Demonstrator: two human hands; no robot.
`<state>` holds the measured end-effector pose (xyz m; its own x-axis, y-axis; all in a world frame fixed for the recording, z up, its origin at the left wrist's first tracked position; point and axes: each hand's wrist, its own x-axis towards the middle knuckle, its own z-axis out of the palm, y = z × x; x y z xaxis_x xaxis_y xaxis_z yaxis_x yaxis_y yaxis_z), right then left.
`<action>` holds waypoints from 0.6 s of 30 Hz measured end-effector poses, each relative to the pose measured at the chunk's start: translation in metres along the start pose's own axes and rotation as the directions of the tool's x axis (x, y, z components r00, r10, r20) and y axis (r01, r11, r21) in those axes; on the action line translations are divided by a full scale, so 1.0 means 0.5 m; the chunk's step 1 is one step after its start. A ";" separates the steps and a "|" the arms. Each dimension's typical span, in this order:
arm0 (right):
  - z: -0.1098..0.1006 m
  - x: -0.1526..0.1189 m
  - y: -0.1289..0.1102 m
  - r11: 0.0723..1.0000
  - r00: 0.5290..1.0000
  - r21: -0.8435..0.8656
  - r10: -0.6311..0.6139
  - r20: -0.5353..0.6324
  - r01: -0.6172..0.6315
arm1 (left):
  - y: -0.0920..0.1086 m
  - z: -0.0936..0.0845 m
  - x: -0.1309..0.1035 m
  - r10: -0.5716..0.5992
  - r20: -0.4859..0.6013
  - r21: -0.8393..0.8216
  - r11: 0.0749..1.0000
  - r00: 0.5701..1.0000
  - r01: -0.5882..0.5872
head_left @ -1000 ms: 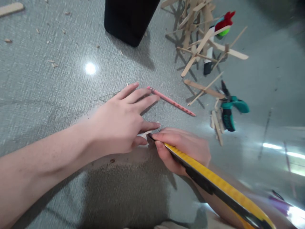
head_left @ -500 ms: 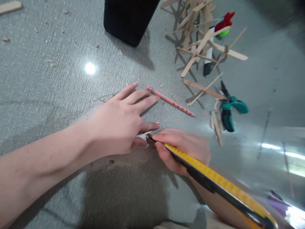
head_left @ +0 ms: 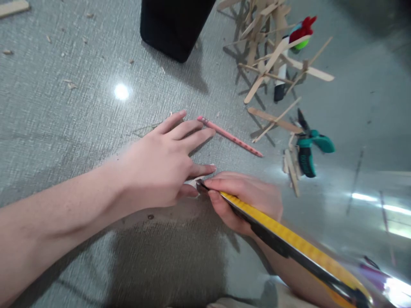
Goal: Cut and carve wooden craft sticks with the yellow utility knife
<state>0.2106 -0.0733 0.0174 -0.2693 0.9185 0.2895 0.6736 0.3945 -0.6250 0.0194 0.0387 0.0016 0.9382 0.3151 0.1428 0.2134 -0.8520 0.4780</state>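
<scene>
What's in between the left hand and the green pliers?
Going from the left hand to the pliers, there's a pink pencil, then some short sticks right beside the pliers. The head view shows it.

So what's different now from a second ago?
Very little: the right hand and its yellow utility knife seem to have edged slightly toward the left hand. Nothing was picked up or let go. The left hand, pink pencil, pliers and wooden sticks stayed put.
</scene>
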 end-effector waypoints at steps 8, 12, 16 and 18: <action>-0.003 0.009 -0.008 1.000 0.998 -0.028 0.006 0.065 -0.004 | 0.006 -0.006 0.000 -0.016 0.020 0.013 1.000 1.000 0.016; -0.007 0.007 -0.002 1.000 0.998 -0.015 0.000 0.056 0.001 | 0.008 -0.012 0.002 -0.030 0.044 0.025 0.999 0.999 0.029; -0.007 0.001 0.004 1.000 0.999 -0.001 0.023 0.041 -0.023 | 0.009 -0.012 0.002 -0.040 0.051 0.041 0.998 0.998 0.038; -0.006 -0.001 0.006 1.000 0.999 0.008 0.018 0.046 -0.018 | 0.008 -0.009 0.001 -0.033 0.038 0.039 0.999 0.999 0.032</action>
<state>0.2150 -0.0725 0.0176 -0.2883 0.9257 0.2447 0.6728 0.3777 -0.6361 0.0197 0.0375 0.0077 0.9404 0.3269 0.0936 0.2534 -0.8573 0.4482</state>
